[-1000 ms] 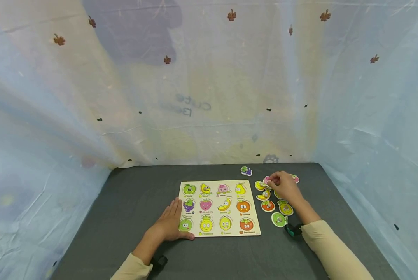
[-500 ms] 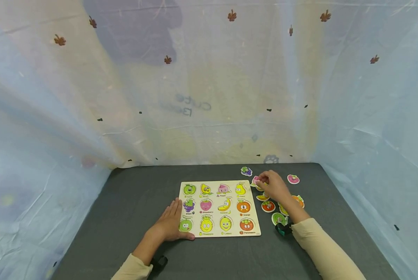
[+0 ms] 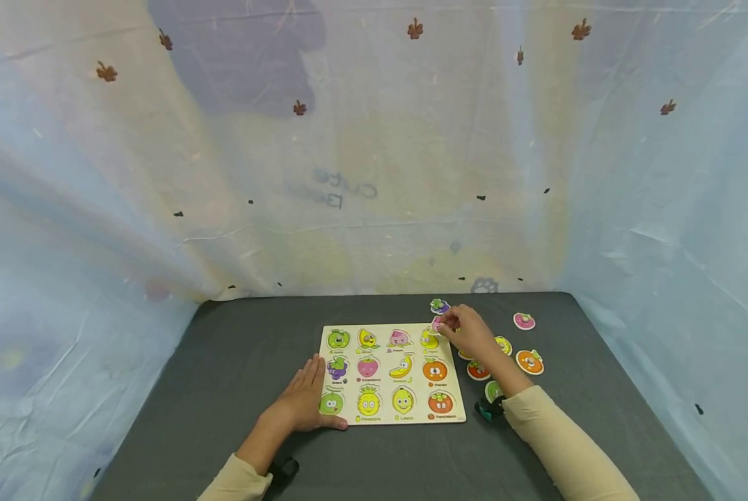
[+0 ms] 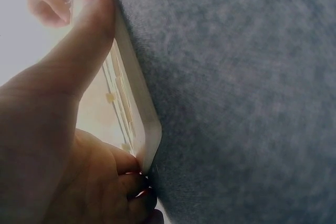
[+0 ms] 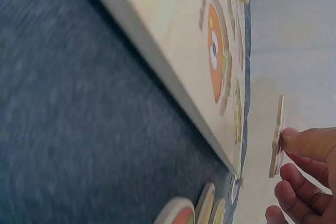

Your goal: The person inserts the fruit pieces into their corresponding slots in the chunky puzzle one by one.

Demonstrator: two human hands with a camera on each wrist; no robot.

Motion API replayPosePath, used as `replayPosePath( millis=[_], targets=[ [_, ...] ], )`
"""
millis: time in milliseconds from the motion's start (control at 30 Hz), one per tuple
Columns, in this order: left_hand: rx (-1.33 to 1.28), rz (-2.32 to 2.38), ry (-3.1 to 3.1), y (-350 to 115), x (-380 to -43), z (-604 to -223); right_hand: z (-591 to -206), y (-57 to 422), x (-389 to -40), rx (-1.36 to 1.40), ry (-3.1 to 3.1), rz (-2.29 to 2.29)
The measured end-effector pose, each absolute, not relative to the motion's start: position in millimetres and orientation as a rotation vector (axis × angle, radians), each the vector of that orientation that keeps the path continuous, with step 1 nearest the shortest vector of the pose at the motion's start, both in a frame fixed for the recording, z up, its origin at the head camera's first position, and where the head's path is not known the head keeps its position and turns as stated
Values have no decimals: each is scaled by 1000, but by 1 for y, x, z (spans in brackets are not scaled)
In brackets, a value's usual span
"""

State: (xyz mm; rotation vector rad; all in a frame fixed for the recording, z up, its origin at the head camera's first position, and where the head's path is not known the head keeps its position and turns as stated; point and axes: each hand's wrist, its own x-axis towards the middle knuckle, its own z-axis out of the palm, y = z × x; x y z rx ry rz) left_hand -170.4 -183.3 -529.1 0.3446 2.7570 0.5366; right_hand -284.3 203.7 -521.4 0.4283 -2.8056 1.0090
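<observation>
A cream fruit puzzle board lies flat on the dark table. My left hand rests at its left edge, fingers extended along the side and thumb at the front corner. In the left wrist view the thumb lies against the board's edge. Above the board's back right corner, my right hand pinches a pink fruit puzzle piece. The right wrist view shows this thin piece raised and nearly edge-on between thumb and fingers.
Right of the board lie several loose fruit pieces, among them an orange and a persimmon, some hidden by the right arm. A pink strawberry piece lies farther right, a grape piece behind the board. Pale curtains surround the table.
My right hand has moved left from the loose pieces to the board's back right corner, carrying the pink fruit puzzle piece. The left hand has stayed in place.
</observation>
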Motion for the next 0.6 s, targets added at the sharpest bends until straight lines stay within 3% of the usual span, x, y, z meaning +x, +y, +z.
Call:
replayPosePath(
  millis=[600],
  targets=[
    [352,520,2761,-184,-170,-527,-523,162,-287,571,-2852,1052]
  ],
)
